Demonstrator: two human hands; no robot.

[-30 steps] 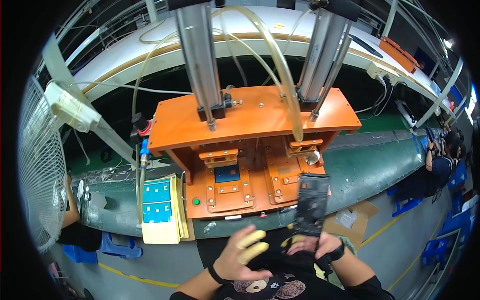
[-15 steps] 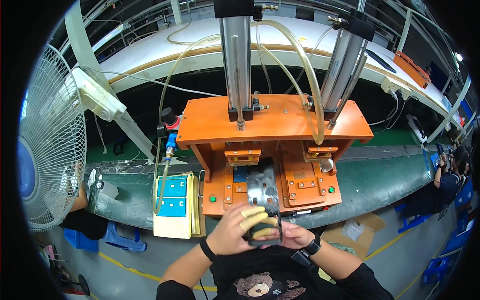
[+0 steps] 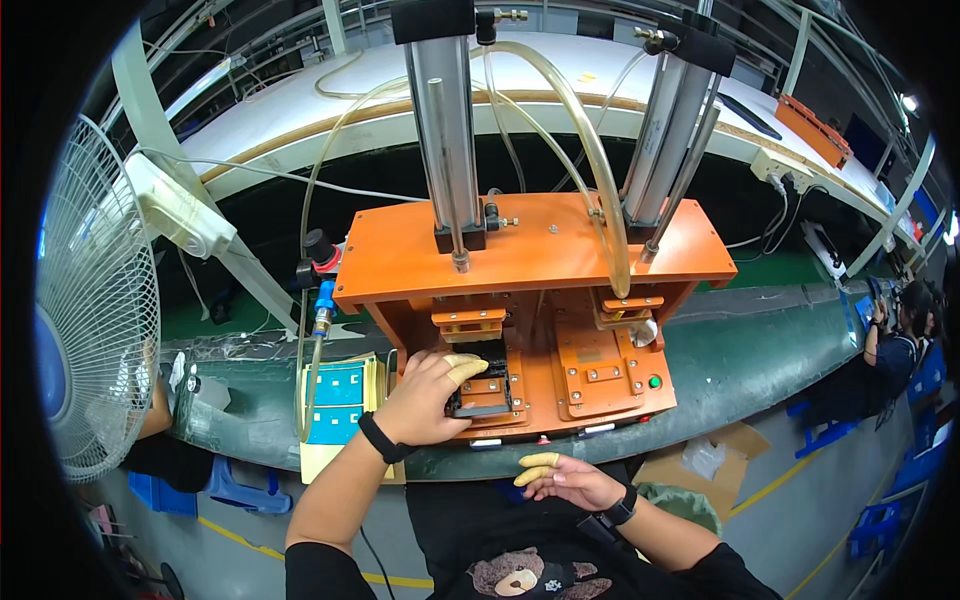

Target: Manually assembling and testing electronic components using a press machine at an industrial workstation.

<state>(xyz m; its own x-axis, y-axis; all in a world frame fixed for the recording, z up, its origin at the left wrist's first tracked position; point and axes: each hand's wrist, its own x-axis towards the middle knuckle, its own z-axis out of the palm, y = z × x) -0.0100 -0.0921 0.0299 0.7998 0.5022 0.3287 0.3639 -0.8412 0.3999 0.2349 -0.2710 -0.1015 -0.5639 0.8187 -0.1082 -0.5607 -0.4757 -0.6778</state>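
Head view: black part (image 3: 497, 358) no longer being held up two-handed; now being placed at orange press's (image 3: 540, 240) left station. Being covered by left hand (image 3: 430, 398), gripped or pressed: can't tell. Nothing being held by right hand (image 3: 573, 484). Press being supported on green bench (image 3: 760, 345), flanked by fan (image 3: 105, 320).

You look through the left of two fisheye cameras worn on your head, facing down and forward from above your black shirt (image 3: 460, 520), which fills the bottom edge. Your left hand (image 3: 425, 395) and right hand (image 3: 575, 483) are close; the orange pneumatic press (image 3: 560, 250) stands just beyond, with the white-topped bench (image 3: 285, 112) farther back. Toward the rim, the lens bends the green worktable (image 3: 750, 345) into a curve.
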